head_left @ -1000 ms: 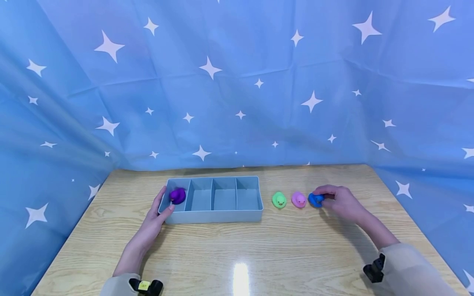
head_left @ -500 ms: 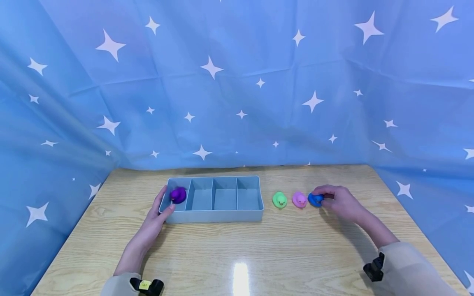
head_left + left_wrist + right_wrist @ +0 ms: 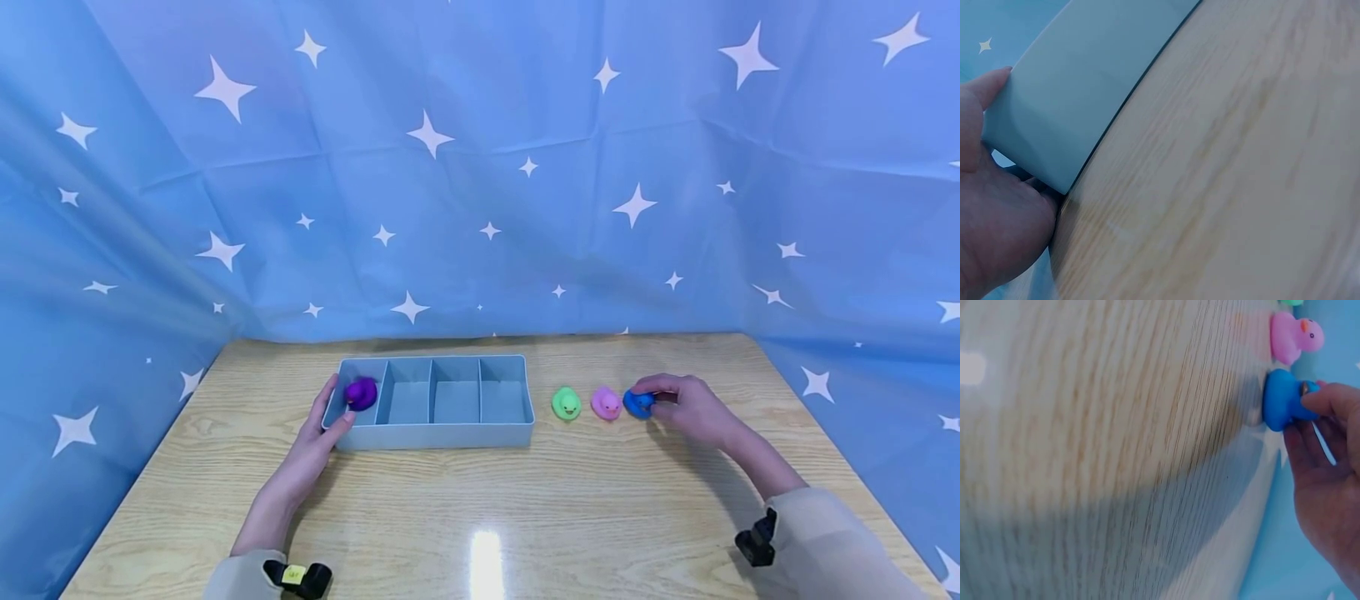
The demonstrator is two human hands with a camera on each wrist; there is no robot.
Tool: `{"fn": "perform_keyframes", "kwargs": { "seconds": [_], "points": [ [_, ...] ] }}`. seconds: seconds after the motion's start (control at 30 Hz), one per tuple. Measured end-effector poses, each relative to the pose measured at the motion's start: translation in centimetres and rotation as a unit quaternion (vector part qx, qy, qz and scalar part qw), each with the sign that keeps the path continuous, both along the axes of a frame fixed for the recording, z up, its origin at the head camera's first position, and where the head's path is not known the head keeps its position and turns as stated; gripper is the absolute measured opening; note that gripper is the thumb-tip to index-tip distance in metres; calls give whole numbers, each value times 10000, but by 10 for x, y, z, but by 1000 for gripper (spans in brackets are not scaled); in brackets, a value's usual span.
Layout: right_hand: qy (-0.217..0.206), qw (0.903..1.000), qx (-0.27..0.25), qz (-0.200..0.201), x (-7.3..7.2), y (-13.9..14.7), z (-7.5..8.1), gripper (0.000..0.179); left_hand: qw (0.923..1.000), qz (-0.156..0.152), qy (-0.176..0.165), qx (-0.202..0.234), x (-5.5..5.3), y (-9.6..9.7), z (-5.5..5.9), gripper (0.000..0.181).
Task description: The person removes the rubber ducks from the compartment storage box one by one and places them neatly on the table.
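A blue-grey box [image 3: 431, 437] with a row of several compartments stands on the table. In its leftmost compartment sits a purple rubber duck [image 3: 362, 393]. My left hand [image 3: 306, 450] grips the box's left end, thumb at the front rim and fingers along the end wall; in the left wrist view the thumb [image 3: 996, 86] lies at the rim's corner. To the right of the box, my right hand [image 3: 693, 410] pinches a blue rubber duck [image 3: 1281, 400] between thumb and fingers, low at the table. Beside it, in a row, are a pink rubber duck [image 3: 606, 403] and a green rubber duck [image 3: 566, 403].
The light wooden table [image 3: 420, 517] ends at the back against a blue curtain [image 3: 480, 167] with white stars, which also runs down both sides. Three compartments of the box hold nothing. A bright light reflection lies near the table's front.
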State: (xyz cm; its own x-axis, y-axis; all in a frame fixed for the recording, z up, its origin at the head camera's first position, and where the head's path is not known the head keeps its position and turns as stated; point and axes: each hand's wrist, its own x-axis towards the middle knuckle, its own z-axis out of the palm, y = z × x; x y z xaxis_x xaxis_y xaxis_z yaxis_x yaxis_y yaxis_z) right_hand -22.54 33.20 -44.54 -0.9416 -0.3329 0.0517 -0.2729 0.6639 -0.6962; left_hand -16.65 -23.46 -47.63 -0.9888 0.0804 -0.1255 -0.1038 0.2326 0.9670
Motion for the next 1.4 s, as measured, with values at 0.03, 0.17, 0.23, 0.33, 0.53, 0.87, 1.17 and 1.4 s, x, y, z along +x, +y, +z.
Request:
{"fn": "perform_keyframes", "kwargs": {
  "seconds": [0.03, 0.17, 0.23, 0.33, 0.53, 0.87, 1.17, 1.4],
  "points": [
    [1, 10000, -17, 16, 0, 0, 0, 28, 10000, -3, 3, 1, 0, 0, 0, 74],
    [7, 10000, -72, 42, 0, 0, 1, 27, 10000, -9, 11, 4, -1, 0, -1, 74],
    [30, 10000, -71, 59, 0, 0, 1, 27, 10000, -14, 17, 11, -1, 0, -1, 74],
    [82, 9999, -29, 70, -1, 2, 0, 27, 10000, -8, 34, 24, -1, -1, -2, 74],
    [124, 9999, 111, -13, -3, 5, -3, 28, 10000, -5, 40, 57, -1, 0, -3, 74],
    [192, 9998, 85, -7, -3, 6, -4, 28, 10000, 15, 33, 27, -2, -1, -2, 74],
    [240, 9996, 114, 4, -5, 9, -6, 28, 10000, 10, 46, 57, -1, 0, -1, 74],
    [222, 9997, 42, 74, -4, 9, -5, 29, 10000, -17, 30, 80, 1, 0, 0, 75]
  ]
}}
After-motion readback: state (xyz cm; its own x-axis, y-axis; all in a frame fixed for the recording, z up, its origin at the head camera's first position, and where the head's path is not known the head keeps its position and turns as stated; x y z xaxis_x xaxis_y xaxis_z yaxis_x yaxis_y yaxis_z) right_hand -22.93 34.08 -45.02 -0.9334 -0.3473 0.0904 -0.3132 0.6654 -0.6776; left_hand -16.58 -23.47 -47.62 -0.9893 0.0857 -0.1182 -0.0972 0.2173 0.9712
